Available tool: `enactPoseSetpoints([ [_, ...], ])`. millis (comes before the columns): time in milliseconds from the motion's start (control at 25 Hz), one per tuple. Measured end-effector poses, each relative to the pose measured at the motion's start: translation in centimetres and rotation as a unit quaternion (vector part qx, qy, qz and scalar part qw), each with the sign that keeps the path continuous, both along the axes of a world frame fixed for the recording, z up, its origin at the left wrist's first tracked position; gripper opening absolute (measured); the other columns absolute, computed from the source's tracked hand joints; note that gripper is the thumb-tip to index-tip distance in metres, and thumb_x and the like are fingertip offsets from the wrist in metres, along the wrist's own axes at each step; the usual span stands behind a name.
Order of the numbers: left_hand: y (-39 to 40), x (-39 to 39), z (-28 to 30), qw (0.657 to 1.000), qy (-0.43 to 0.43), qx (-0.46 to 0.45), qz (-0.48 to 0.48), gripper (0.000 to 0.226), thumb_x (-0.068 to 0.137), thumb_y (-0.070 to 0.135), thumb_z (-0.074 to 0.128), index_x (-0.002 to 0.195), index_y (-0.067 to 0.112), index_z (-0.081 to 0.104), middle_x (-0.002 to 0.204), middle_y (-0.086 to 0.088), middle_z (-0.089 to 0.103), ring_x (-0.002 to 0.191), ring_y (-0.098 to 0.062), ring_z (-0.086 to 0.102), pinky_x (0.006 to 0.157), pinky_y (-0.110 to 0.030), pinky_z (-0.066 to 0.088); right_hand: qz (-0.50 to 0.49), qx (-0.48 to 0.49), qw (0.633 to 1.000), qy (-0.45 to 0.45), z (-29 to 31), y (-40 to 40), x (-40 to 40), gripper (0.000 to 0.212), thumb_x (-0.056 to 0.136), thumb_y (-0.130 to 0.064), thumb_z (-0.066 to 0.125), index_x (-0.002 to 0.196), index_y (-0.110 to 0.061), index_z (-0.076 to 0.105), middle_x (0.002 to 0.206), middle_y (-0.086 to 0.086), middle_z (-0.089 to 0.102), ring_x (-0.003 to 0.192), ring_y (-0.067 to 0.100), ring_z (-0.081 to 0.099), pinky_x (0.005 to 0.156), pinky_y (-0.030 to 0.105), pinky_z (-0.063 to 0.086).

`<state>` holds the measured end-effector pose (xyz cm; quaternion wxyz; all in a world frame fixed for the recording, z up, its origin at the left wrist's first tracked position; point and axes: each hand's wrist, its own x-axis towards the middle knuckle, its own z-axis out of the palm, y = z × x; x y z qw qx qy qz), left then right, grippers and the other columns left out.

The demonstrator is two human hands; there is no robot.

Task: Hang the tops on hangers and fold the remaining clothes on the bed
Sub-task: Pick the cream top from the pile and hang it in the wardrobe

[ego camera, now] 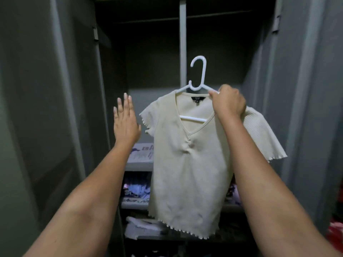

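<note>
Top, cream, hangs on white hanger before open wardrobe. Right hand grips hanger's shoulder; left hand spread flat, holding nothing. Wardrobe shelves hold folded clothes.

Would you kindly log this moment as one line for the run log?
cream top on white hanger | right hand grips hanger shoulder | left hand open, raised | hook not on rail | facing open wardrobe
</note>
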<state>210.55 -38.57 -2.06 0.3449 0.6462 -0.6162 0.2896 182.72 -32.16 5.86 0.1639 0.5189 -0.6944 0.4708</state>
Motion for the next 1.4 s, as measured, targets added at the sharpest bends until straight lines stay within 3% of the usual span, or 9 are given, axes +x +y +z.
enactPoseSetpoints([
  [160,-4.2,-8.3,4.3,0.992,-0.040,-0.024,-0.114,0.089,0.091,0.025,0.054,0.152,0.008,-0.009,0.160,-0.008,-0.012,0.147,-0.026,-0.014,0.120,-0.041,-0.003,-0.100,-0.026,0.995,0.016,5.9,-0.4,-5.0,0.039,0.096,-0.044,0.049,0.110,-0.010,0.061,0.105,0.012,0.063,0.086,0.027,0.055,0.065,0.033,0.034],
  [480,-16.8,-17.5,9.7,0.973,-0.086,-0.092,-0.191,0.078,0.097,0.038,0.039,0.152,0.009,-0.008,0.160,-0.006,-0.012,0.147,-0.025,-0.013,0.120,-0.042,-0.003,-0.212,-0.067,0.974,0.037,14.0,-9.3,-13.5,0.035,0.097,-0.037,0.052,0.110,-0.006,0.062,0.111,0.015,0.063,0.102,0.033,0.060,0.069,0.033,0.038],
  [800,-31.4,-23.4,18.3,0.963,-0.067,-0.211,-0.156,0.084,0.096,0.047,0.039,0.151,0.008,-0.010,0.159,-0.009,-0.014,0.146,-0.024,-0.014,0.120,-0.041,-0.002,-0.304,-0.081,0.943,0.111,24.6,-24.9,-20.2,0.013,0.093,-0.011,0.055,0.103,-0.007,0.063,0.106,0.010,0.064,0.099,0.028,0.062,0.068,0.030,0.039],
  [960,-33.7,-25.6,20.8,0.948,-0.001,-0.305,-0.090,0.097,0.090,0.048,0.047,0.149,0.002,-0.015,0.157,-0.015,-0.018,0.146,-0.028,-0.014,0.120,-0.039,0.000,-0.340,-0.084,0.926,0.142,28.6,-31.9,-22.3,0.021,0.091,-0.002,0.051,0.108,-0.005,0.062,0.111,0.013,0.063,0.102,0.029,0.061,0.072,0.032,0.041],
  [1120,-34.8,-25.9,21.5,0.942,-0.005,-0.334,-0.037,0.101,0.089,0.051,0.046,0.146,-0.004,-0.016,0.156,-0.021,-0.018,0.146,-0.032,-0.011,0.121,-0.041,0.003,-0.377,-0.108,0.905,0.163,31.2,-36.6,-23.7,0.028,0.094,0.002,0.044,0.117,0.000,0.059,0.120,0.018,0.060,0.112,0.034,0.057,0.086,0.036,0.045],
  [1400,-36.0,-25.9,21.2,0.934,-0.040,-0.356,0.004,0.101,0.088,0.054,0.041,0.146,-0.006,-0.017,0.155,-0.024,-0.017,0.146,-0.035,-0.008,0.120,-0.043,0.006,-0.388,-0.105,0.897,0.181,32.2,-41.1,-25.0,0.027,0.094,0.001,0.043,0.115,0.001,0.059,0.117,0.018,0.061,0.108,0.034,0.059,0.083,0.036,0.045],
])
